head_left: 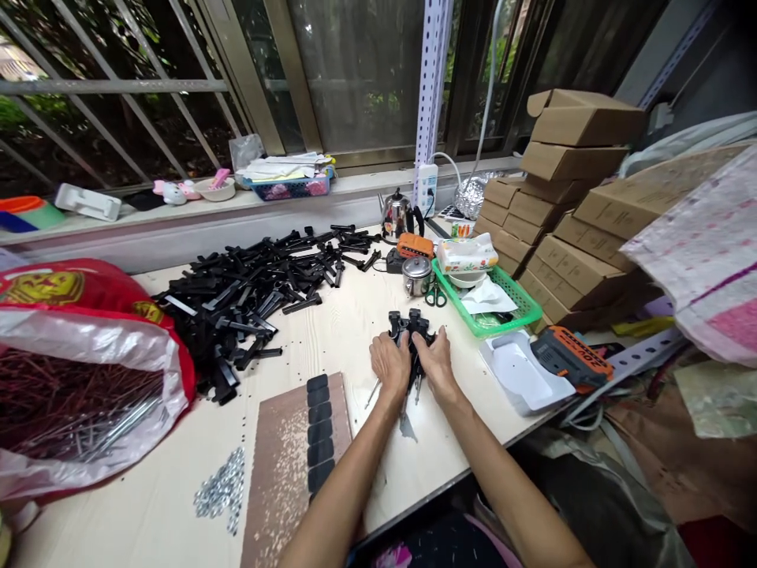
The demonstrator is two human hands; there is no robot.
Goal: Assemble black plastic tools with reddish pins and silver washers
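Observation:
My left hand and my right hand are close together at the middle of the table. Both are closed around black plastic parts with blocky heads that stick up past my fingers. Thin metal rods point out below, towards me. How many parts I hold, and how they fit together, is partly hidden by my fingers. To the left lies a brown board with pale crumbs and a row of black rounded pads. A heap of similar black parts spreads farther back.
A red and white bag of metal rods stands at left, near small shiny metal pieces. At right are a green basket, scissors, a white tray, an orange-black power tool battery and stacked cardboard boxes.

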